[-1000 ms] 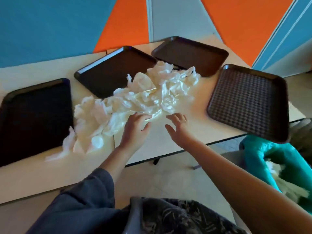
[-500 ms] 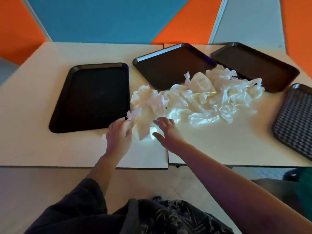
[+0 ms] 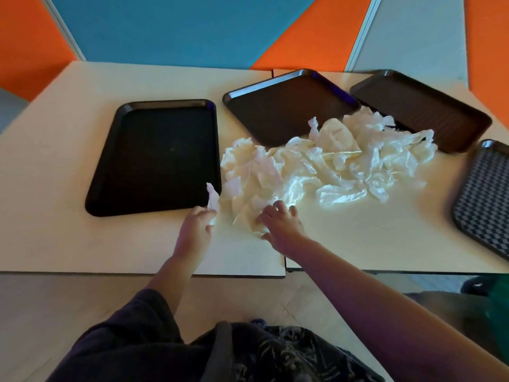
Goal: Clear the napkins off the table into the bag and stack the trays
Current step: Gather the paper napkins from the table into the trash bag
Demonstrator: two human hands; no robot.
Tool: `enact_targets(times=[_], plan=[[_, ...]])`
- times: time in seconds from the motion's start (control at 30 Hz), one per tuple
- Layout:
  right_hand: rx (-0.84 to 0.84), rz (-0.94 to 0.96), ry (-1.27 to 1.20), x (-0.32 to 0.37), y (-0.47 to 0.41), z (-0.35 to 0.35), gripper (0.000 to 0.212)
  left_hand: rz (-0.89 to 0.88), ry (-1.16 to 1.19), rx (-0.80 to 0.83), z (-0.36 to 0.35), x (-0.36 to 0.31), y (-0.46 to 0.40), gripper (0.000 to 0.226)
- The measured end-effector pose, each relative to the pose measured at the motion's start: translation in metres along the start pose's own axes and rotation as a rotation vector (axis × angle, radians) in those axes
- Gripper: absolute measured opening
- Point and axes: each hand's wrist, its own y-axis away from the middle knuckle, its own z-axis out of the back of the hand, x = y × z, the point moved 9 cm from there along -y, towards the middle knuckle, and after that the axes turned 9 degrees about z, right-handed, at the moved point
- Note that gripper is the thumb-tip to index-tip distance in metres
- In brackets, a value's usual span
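Pinching one napkin strip (image 3: 212, 199), the left hand (image 3: 194, 232) flanks the napkin pile (image 3: 316, 172); the right hand (image 3: 281, 224) presses it, fingers spread.

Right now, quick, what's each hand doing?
Left hand: pinches a crumpled white paper napkin.
Right hand: open, fingers spread on the pile of crumpled white napkins.

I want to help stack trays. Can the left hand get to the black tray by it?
Probably yes. The left hand pinches a napkin scrap just off the black tray's near right corner, and nothing lies between them. It would likely have to let the scrap go first.
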Motion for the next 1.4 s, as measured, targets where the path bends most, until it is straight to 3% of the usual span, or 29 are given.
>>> enact_targets(times=[0.17,0.27,0.37,0.57,0.97,1.13,1.4], plan=[[-0.037,-0.002,-0.059,-0.003,0.002,0.010,0.038,-0.039,0.086,-0.093,0.014,-0.019,-0.006,0.008],[-0.212,-0.031,-0.225,-0.008,0.009,0.034,0.034,-0.090,0.090,-0.195,0.026,-0.037,-0.008,0.004],[-0.398,-0.049,-0.327,-0.015,0.021,0.063,0.028,-0.128,0.117,-0.192,0.025,-0.060,-0.013,0.001],[-0.693,-0.121,-0.234,-0.058,0.071,0.110,0.022,-0.299,0.109,-0.202,0.000,-0.140,-0.015,0.010],[-0.721,-0.436,-0.103,-0.197,0.266,0.130,0.021,-0.477,0.155,-0.128,-0.108,-0.331,0.037,0.013],[-0.728,-0.623,-0.073,-0.248,0.371,0.120,0.017,-0.580,0.277,0.106,-0.177,-0.413,0.079,0.023],[-0.668,-0.917,-0.101,-0.292,0.534,0.066,0.022,-0.748,0.308,0.373,-0.287,-0.510,0.176,0.016]])
